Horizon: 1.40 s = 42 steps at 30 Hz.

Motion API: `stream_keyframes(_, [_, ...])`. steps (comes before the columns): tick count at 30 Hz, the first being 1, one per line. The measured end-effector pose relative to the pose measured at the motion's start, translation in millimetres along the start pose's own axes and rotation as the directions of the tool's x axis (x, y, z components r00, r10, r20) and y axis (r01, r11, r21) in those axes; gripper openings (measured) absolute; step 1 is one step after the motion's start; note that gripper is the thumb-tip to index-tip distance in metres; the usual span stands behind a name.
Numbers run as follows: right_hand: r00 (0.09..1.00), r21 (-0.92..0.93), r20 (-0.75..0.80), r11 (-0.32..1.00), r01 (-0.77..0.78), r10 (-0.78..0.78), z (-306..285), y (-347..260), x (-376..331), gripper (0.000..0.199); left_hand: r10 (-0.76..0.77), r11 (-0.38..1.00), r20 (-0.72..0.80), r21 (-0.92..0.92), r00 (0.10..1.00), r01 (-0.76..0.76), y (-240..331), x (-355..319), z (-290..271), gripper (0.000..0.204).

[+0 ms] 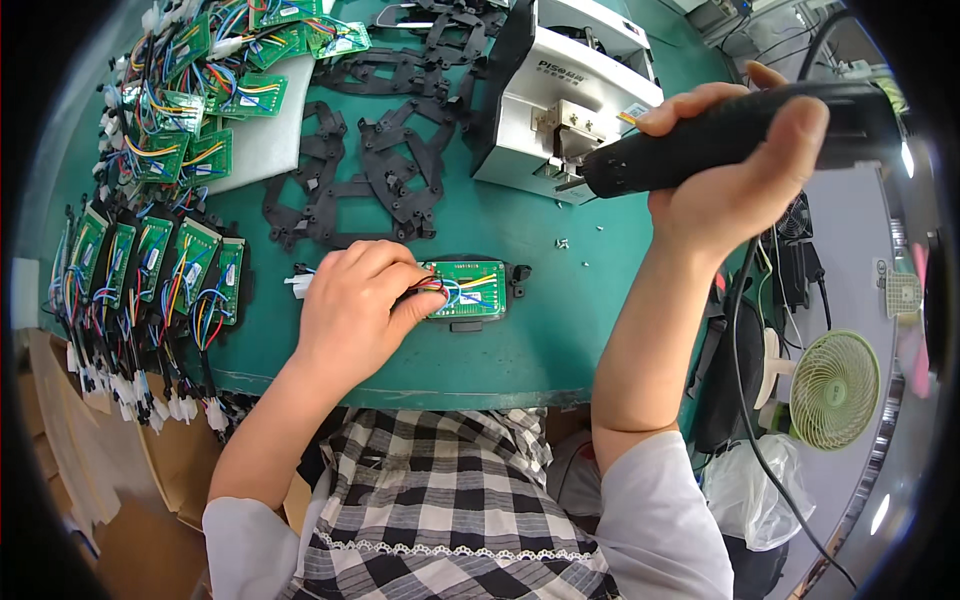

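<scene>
A black power tool is nearest, its slim tip beside the front of a white machine. The right hand is wrapped around its body. Dark lettering marks the machine's casing; a pale label on the green circuit board is too small to read. That board lies in a black holder on the green worktop, just right of the left hand, whose thumb and fingers pinch its coloured wires. Black frames crowd the worktop beyond, small screws lie before the machine, and wired boards line the left side.
</scene>
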State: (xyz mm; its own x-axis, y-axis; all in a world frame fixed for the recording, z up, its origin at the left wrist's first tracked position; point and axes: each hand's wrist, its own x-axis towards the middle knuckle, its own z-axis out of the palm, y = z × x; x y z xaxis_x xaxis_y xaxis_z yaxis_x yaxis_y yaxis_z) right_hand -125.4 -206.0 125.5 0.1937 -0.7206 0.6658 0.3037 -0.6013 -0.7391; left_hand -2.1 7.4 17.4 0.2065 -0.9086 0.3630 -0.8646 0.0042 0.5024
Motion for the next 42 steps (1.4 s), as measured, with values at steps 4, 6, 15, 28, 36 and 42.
stream_keyframes(4, [0.998, 0.213, 0.005, 0.975, -0.056, 0.056, -8, -10, 4, 0.068, 0.060, 0.996, -0.163, 0.076, 0.985, -0.048, 22, 46, -19, 0.029])
stream_keyframes(6, [0.993, 0.380, 0.056, 0.918, -0.116, 0.102, -12, -12, 7, 0.067, 0.131, 0.991, -0.176, -0.008, 0.975, -0.135, 29, 77, -8, 0.026])
stream_keyframes(15, [0.992, 0.024, -0.125, 0.999, 0.032, -0.029, -26, -7, 27, 0.072, 0.390, 0.884, -0.252, 0.371, 0.886, -0.284, 9, 169, -15, 0.015])
stream_keyframes(28, [0.996, -0.048, -0.005, 0.995, 0.091, -0.091, 9, 17, 11, 0.062, 0.160, 0.986, 0.326, -0.095, 0.932, -0.136, 5, 41, -32, 0.020])
stream_keyframes(36, [0.960, -0.057, 0.121, 0.967, -0.248, 0.253, 12, -13, -22, 0.070, 0.135, 0.980, 0.105, -0.162, 0.985, -0.117, -19, 12, 8, 0.012])
stream_keyframes(42, [0.925, 0.089, 0.313, 0.962, -0.256, 0.217, 28, -23, -79, 0.076, 0.127, 0.985, 0.069, -0.123, 0.990, -0.118, -21, 11, 11, 0.009])
